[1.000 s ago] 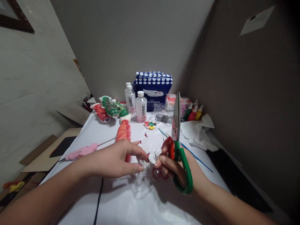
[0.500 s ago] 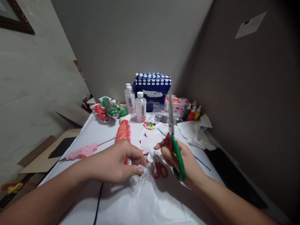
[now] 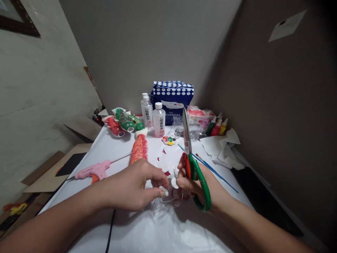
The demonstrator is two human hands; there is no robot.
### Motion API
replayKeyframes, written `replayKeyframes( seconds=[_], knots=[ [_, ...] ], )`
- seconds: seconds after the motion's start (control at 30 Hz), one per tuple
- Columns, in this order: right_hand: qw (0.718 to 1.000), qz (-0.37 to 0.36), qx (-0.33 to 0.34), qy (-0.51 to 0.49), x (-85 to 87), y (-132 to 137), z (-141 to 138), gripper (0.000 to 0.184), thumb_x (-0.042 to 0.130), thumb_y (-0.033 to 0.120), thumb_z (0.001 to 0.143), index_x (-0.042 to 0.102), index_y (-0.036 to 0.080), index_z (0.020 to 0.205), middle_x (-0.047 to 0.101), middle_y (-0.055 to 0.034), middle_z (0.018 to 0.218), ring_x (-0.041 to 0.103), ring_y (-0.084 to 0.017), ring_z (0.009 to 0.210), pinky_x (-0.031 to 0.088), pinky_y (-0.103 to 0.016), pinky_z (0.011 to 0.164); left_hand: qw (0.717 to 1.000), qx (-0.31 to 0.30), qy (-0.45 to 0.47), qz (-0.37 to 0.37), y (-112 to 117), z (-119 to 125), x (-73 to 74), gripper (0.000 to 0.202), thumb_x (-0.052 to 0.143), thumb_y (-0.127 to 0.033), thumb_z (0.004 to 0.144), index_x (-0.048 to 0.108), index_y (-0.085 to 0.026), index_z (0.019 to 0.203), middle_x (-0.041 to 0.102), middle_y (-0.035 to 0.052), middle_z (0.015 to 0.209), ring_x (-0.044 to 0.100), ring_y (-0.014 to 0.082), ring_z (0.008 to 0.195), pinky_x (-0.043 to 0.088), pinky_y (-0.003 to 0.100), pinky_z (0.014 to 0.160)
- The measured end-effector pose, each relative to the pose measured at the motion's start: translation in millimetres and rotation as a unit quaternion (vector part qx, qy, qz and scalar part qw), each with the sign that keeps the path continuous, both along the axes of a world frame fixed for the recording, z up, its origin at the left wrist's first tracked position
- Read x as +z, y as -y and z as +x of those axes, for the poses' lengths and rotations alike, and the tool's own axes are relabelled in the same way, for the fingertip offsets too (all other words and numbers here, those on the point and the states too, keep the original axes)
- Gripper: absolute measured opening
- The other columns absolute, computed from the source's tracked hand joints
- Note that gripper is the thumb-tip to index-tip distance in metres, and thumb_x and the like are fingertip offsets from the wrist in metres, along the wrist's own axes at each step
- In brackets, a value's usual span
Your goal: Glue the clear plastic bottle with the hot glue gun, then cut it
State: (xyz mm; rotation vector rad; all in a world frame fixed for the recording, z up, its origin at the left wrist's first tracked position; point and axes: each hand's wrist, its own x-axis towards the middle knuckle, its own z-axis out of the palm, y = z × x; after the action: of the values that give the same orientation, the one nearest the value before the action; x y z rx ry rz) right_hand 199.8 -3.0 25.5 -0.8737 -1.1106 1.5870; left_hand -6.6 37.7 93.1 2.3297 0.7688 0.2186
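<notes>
My right hand [image 3: 196,184] is closed round the green handle of a pair of scissors [image 3: 193,165], whose blades point up and away. Its thumb and fingers also touch a small white round piece [image 3: 174,182]. My left hand [image 3: 137,186] pinches a clear plastic piece [image 3: 170,196] right beside it, over the white table cover [image 3: 158,228]. Small red-handled scissors [image 3: 176,175] lie partly hidden under the two hands. A red fish-shaped bottle craft [image 3: 138,149] lies just beyond my left hand.
A pink glue gun [image 3: 93,171] lies at the left, its black cord running to the front edge. At the back stand white bottles [image 3: 158,120], a blue dotted pack [image 3: 172,98], a paint palette [image 3: 169,140], paint bottles [image 3: 217,128], brushes [image 3: 210,167] and white paper scraps [image 3: 223,147].
My right hand has drawn nearer to my left with the green scissors, blades tilting slightly left. The fingers of both hands now meet over the small white piece and clear plastic.
</notes>
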Motion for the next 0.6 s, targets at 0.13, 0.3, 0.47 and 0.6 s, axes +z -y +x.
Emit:
replayKeyframes(
  seconds=[0.13,0.3,0.47,0.6],
  knots=[
    [1.000,0.001,-0.009,0.008,1.6,0,1,0.045,0.083,0.042,0.071,0.049,0.020,0.090,0.053,0.0079,0.061,0.044,-0.006,0.045,0.037,-0.020,0.043,1.000,0.012,-0.002,0.003,-1,0,-1.7,0.015,0.063,-0.019,0.081,0.076,-0.016,0.089,0.076,0.0019,0.080,0.066,0.0137,0.074,0.046,0.023,0.071],
    [0.997,0.026,-0.066,-0.033,-2.7,0,0,0.041,0.082,0.037,0.073,0.048,0.021,0.091,0.053,0.0089,0.060,0.040,-0.005,0.044,0.030,-0.018,0.043,0.998,0.054,0.003,-0.034,-5,1,-2.8,0.021,0.066,-0.025,0.079,0.077,-0.017,0.094,0.078,0.0026,0.084,0.067,0.0165,0.076,0.049,0.023,0.067],
    [0.990,0.041,-0.122,-0.053,-10.0,-2,0,0.032,0.077,0.030,0.080,0.047,0.023,0.091,0.049,0.0093,0.061,0.039,-0.006,0.047,0.031,-0.020,0.046,0.996,0.063,0.003,-0.064,-8,3,-4.9,0.035,0.066,-0.027,0.079,0.074,-0.018,0.112,0.077,0.0057,0.108,0.070,0.0217,0.094,0.053,0.026,0.078],
    [0.991,0.041,-0.119,-0.043,-7.2,-2,-1,0.033,0.075,0.031,0.081,0.044,0.024,0.090,0.050,0.0090,0.061,0.040,-0.008,0.047,0.031,-0.021,0.045,0.994,0.083,-0.007,-0.067,-7,3,-5.4,0.032,0.067,-0.029,0.079,0.076,-0.018,0.107,0.078,0.0053,0.105,0.070,0.0215,0.093,0.053,0.027,0.078]
  ],
)
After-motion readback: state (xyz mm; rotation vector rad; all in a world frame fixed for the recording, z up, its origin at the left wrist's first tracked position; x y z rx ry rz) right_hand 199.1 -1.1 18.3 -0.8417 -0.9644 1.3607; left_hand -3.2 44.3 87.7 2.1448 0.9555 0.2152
